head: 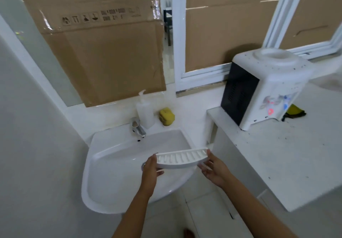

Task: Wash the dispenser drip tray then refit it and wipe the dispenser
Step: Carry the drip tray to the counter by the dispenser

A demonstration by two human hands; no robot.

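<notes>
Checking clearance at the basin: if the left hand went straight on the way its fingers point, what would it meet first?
Probably the faucet at the sink's back rim; the left hand, holding the drip tray, points there, though depth is unclear.

The room is bright with soft, even light. Most of the window [222, 34] is covered, so only thin strips of daylight shine through. Shadows are faint; a dark one sits behind the water dispenser [266, 86]. The sink [103, 182] rim has small shiny spots. Straight lines bend near the edges. The whole picture looks a bit soft and grainy, more so at the corners.
</notes>
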